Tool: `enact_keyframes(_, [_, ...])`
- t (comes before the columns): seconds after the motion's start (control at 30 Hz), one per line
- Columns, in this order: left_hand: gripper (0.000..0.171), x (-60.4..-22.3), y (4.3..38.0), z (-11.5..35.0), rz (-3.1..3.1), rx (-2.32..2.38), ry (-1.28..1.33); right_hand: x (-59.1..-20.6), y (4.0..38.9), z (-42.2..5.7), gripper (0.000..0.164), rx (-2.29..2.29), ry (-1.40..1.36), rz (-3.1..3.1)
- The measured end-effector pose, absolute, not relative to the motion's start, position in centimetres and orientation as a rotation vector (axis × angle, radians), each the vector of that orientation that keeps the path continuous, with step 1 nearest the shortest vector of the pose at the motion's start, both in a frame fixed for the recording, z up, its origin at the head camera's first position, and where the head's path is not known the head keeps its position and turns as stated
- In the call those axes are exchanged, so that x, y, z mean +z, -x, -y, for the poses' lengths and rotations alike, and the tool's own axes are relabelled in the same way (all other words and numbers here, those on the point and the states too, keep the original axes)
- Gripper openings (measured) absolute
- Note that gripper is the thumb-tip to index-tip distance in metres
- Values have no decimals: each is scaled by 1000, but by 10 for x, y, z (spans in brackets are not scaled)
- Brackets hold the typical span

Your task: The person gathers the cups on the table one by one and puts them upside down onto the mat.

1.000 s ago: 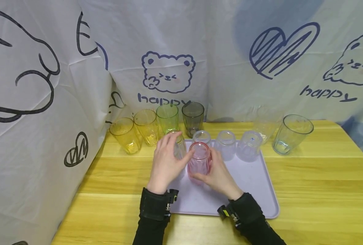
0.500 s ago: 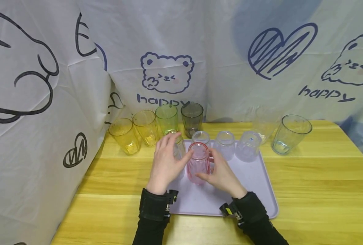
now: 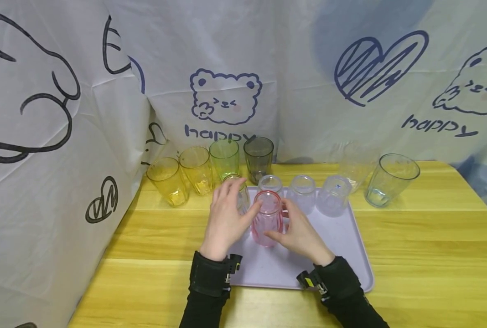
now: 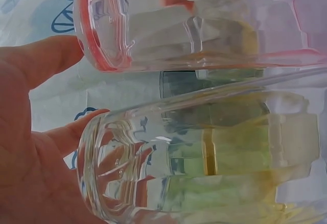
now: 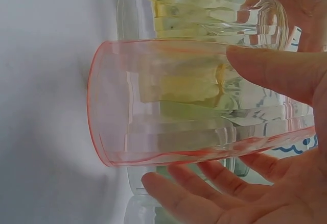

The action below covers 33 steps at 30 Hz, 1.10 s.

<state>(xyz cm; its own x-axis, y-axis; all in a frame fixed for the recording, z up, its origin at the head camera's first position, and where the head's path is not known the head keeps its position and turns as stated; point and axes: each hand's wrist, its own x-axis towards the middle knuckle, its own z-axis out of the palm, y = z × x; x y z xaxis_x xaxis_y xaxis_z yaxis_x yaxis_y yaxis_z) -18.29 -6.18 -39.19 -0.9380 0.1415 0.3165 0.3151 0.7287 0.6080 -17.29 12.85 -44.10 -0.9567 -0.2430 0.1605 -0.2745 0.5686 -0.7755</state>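
A pink-tinted glass (image 3: 266,228) stands upside down on the lilac tray (image 3: 264,275). Left of it is an upturned clear glass (image 4: 153,157), partly hidden by my left hand (image 3: 225,221) in the head view. That hand's thumb reaches the pink glass's upturned base, while its fingers extend behind the clear one. My right hand (image 3: 303,237) is spread at the pink glass's right side. In the right wrist view its thumb (image 5: 276,71) overlaps the glass wall, and the loosely bent fingers (image 5: 179,198) lie just off the opposite side.
Upturned clear glasses (image 3: 302,196) line the tray's back edge. Behind stand upright yellow glasses (image 3: 167,182), a green glass (image 3: 225,159) and a grey glass (image 3: 259,159). A bluish glass (image 3: 391,182) and a clear tumbler (image 3: 356,164) are at the back right. A printed curtain (image 3: 301,114) closes the back.
My right hand has loosened from the pink glass and shifted slightly right, its fingers coming away from the wall. The left hand and the glasses stay nearly in place.
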Motion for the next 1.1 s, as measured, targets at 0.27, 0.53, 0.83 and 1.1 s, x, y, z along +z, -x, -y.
enact_keyframes(0.27, [65,-391,182,62,2700,-1017,358,-437,171,-130,73,1368,-463,2763])
enact_keyframes(0.53, [63,-388,181,64,2686,-1027,363,-430,169,-134,73,1393,-471,2735])
enact_keyframes(0.83, [52,-386,180,62,2540,-1027,365,-416,168,-146,70,1653,-379,2653])
enact_keyframes(1.1, [38,-385,181,53,2358,-1050,436,-406,167,-158,51,1936,-324,2409])
